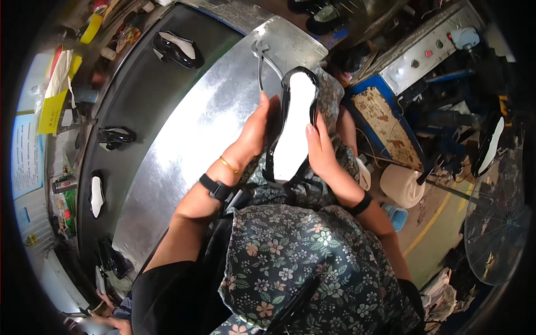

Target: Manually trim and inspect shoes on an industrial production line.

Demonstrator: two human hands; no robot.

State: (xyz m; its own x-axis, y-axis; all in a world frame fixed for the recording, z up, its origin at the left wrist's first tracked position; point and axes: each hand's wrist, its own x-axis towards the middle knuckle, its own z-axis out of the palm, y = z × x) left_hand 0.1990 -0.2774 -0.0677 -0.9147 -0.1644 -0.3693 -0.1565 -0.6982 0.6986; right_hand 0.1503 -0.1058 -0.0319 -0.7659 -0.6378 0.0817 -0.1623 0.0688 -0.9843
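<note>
A glossy black shoe (296, 125) with a white sole board faces up, held over my lap. My right hand (322, 149) grips its right side, thumb and fingers against the edge. Along the left side is my left hand (257, 131), thumb pointing up; its other fingers go out of sight behind the shoe, which it appears to support. Metal pincers (260, 51) with spread, curved handles lie beyond, on the shiny metal table (190, 128). One handle ends at my left thumb; the other runs behind the shoe.
Left of the table, a dark belt (131, 92) carries several black shoes (180, 50). A machine with a button panel (430, 50) stands at right, a whitish jug (402, 186) and blue container (395, 216) below. A round fan guard (497, 240) is far right. Another person's hand (106, 312) shows lower left.
</note>
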